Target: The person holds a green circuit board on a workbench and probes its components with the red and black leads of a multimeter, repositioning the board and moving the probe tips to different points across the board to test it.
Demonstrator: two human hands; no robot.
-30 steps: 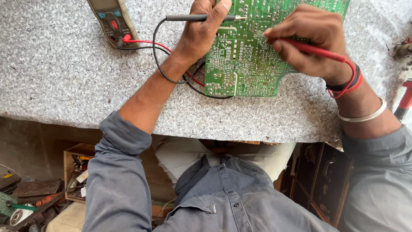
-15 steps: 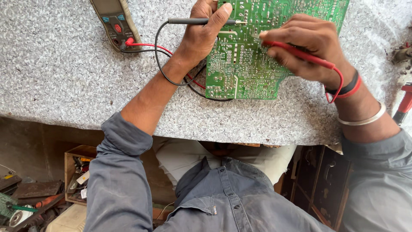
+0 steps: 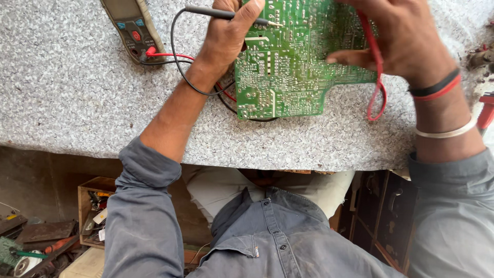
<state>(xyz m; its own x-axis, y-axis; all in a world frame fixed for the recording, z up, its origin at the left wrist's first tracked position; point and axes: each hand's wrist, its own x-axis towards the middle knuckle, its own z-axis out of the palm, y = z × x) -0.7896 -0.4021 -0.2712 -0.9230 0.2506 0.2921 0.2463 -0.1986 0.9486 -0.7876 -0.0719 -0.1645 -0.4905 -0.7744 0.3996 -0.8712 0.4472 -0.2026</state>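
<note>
Head view: left grip (image 3: 229,36) on black probe (image 3: 216,12), right grip (image 3: 396,44) on red probe (image 3: 371,44), over circuit board (image 3: 288,77).

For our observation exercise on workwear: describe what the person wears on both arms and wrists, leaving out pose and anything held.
Both arms wear grey-blue shirt sleeves, the left sleeve pushed up above the elbow, the right sleeve ending near the wrist. The left hand is bare. Below the right hand sit a black-and-red band and a thin silver bangle. No gloves.
</note>
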